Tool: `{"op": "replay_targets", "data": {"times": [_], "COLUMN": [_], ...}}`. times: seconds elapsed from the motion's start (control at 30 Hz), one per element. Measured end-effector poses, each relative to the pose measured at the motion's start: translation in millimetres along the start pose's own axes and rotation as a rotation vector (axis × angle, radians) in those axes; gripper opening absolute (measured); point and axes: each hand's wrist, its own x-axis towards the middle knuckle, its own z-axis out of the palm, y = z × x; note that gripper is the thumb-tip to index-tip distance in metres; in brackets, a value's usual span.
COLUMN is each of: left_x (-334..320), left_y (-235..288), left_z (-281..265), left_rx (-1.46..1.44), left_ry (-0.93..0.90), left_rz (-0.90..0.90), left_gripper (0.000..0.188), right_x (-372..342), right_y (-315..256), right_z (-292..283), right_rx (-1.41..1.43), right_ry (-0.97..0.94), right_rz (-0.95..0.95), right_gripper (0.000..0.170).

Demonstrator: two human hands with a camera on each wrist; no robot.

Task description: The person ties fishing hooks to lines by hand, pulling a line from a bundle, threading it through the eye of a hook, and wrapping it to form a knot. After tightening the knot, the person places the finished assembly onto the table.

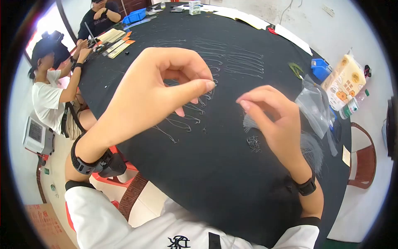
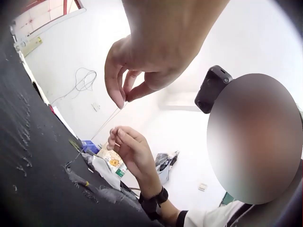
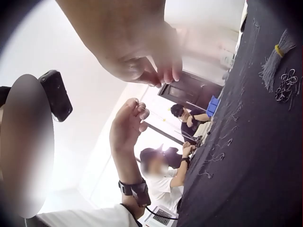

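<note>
My left hand is raised over the table, its thumb and index finger pinching a tiny dark fish hook at the tips. A thin strand of fishing line slants from these fingertips toward the right hand in the left wrist view. Lower and to the right, my right hand has thumb and index tips pressed together, pinching the line, which is too fine to follow there. Below it lie a pile of loose hooks and a bundle of cut line with a yellow band. Hooks with looped line lie in rows beyond.
A black cloth covers the table. At the right are a clear plastic bag, more line strands, a tissue pack, a bottle and a blue bin. Two people work at the far left.
</note>
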Motion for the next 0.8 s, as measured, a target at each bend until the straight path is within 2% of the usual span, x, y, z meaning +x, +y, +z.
{"op": "replay_targets", "data": {"times": [0.1,0.17,0.4,0.8], "left_x": [-2.3,-1.1,1.5,4.0], "left_y": [-7.7,-15.6,-39.1,-138.8], "left_z": [-20.2,-34.0,-69.8,-128.3], "left_rx": [0.053,0.100,0.273,0.088], "left_ry": [0.056,0.085,0.253,0.379], "left_rz": [0.003,0.025,-0.009,-0.362], "left_gripper": [0.011,0.013,0.023,0.023], "right_x": [-9.9,-13.3,-24.3,-34.2], "right_y": [9.6,10.3,20.6,33.1], "right_z": [-5.1,-11.4,-21.0,-25.8], "right_rx": [-0.005,-0.020,-0.033,-0.108], "right_ry": [-0.007,-0.032,-0.041,-0.043], "right_rz": [0.034,0.125,0.174,0.232], "right_gripper": [0.006,0.006,0.007,0.007]}}
